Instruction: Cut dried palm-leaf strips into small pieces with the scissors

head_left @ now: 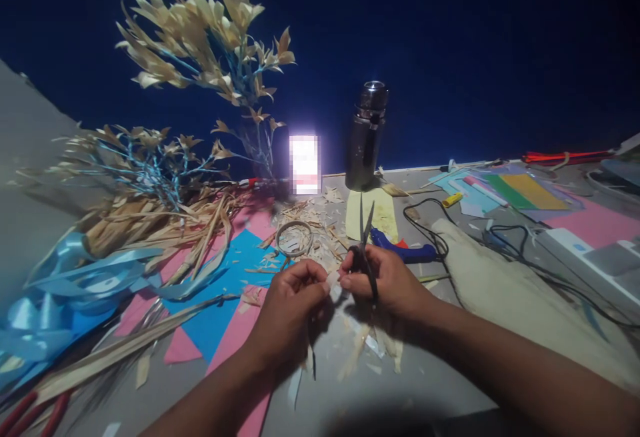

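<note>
My right hand [383, 274] is closed round a pair of dark scissors [369, 224], whose slightly parted blades point up and away from me. Close beside it, my left hand [300, 297] is pinched on a small whitish piece [334, 285]. That piece reaches across to the fingertips of my right hand; its material is unclear. Below my left hand hangs a thin dark strand [314, 357], and where its upper end goes is hidden. Beyond my hands lie a roll of tape or ring [294, 238] and a blue glue gun [413, 250].
Dried-leaf flowers on blue stems [215, 44] stand back left, above blue ribbon [95, 270] and straw. A bright screen [305, 164] and a dark flask [367, 140] stand at the back. Pale cloth [495, 290] and black cable [525, 260] lie right. Scraps litter the table.
</note>
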Demonstrator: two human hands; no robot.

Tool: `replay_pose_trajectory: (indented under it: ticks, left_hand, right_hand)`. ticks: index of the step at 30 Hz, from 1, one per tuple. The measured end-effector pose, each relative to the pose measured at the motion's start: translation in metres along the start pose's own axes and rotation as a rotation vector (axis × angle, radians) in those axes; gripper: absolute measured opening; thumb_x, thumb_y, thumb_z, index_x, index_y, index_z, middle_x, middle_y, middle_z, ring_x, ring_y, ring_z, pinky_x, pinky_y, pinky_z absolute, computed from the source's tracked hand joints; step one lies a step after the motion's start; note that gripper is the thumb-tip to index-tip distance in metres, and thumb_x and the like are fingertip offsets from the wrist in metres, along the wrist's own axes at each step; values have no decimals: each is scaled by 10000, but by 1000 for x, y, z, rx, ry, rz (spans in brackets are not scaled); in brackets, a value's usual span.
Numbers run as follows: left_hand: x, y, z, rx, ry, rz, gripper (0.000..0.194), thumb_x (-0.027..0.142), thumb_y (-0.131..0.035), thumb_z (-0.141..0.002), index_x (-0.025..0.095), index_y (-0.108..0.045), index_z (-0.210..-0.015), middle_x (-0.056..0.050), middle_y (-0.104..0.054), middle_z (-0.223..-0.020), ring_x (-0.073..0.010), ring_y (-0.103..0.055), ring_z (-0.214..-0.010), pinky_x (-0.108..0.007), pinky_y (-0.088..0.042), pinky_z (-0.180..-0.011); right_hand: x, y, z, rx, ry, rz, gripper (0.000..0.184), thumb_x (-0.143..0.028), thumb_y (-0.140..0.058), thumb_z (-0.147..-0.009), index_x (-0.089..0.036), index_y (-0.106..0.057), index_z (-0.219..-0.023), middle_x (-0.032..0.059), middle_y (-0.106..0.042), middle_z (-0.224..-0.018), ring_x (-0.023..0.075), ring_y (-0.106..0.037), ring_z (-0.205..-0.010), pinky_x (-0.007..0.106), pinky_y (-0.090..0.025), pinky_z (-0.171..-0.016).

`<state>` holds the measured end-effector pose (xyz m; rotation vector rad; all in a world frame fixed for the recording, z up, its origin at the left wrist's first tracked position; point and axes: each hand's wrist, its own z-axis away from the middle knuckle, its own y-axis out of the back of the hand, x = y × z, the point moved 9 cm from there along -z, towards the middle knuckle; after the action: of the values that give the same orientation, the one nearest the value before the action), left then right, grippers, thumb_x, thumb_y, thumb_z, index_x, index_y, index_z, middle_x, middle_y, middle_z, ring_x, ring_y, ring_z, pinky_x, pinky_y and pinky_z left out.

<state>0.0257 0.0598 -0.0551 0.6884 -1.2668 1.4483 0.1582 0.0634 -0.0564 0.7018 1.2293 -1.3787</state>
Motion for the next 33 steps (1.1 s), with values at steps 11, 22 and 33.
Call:
replay_pose_trajectory:
  ticks: [11, 22, 33]
  left_hand:
    - [-14, -12, -1, -97, 123, 147, 215, 240, -794, -701, 186, -590, -741, 55, -519, -495, -81, -435, -446, -209, -327, -476]
    - [15, 7, -4, 24, 17, 237, 119, 134, -748, -699, 154, -632, -714, -27, -688, -662, -112, -614, -594, -205, -474, -604]
    - [17, 7, -2, 57, 18, 248, 127, 148, -718, -705, 173, -593, -713, -23, -676, -589, -123, -603, -528, -213, -455, -549]
  right_hand:
    - [-1, 0, 2, 28, 113, -45, 364, -250, -870, -639, -174, -601, -872, -19, -610, -746, 123, -584, -631, 249, -465, -601]
    - [12, -25, 13, -357, -166, 277, 302, -404, -721, -786, -154, -570, -711, 2, -604, -627, 83, -502, -484, 185, -361, -445]
    - [21, -26, 18, -413, -243, 428, 326, -426, -678, -794, -163, -541, -657, 2, -627, -602, 62, -474, -420, 157, -319, -375]
